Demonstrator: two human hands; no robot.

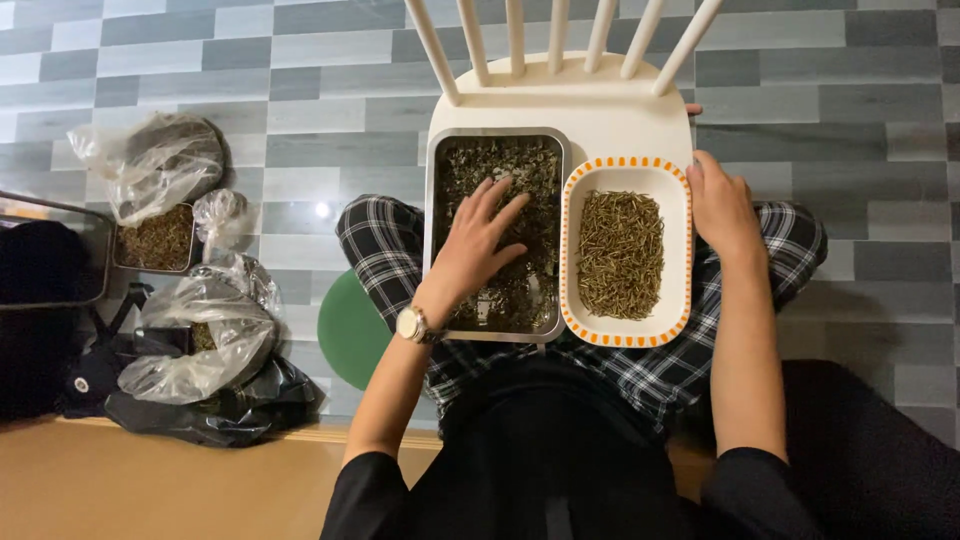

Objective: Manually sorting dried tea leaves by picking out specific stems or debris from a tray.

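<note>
1. Head view: the left hand (478,240) is laid, fingers spread, on dried leaves in the steel tray (432,240) at the chair seat's (620,115) left side.
2. The right hand (722,205) is pressed, fingers together, against the white dish's (572,250) right rim; its long axis runs away from the person.

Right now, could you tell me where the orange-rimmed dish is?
The orange-rimmed dish sits on the white chair seat, right of the metal tray, with the right hand at its outer edge.

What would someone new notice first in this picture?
Two trays side by side on a white chair seat: a metal tray of dark dried bits with the left hand spread in it, and a white orange-rimmed dish of pale twigs, the right hand at its edge.
</note>
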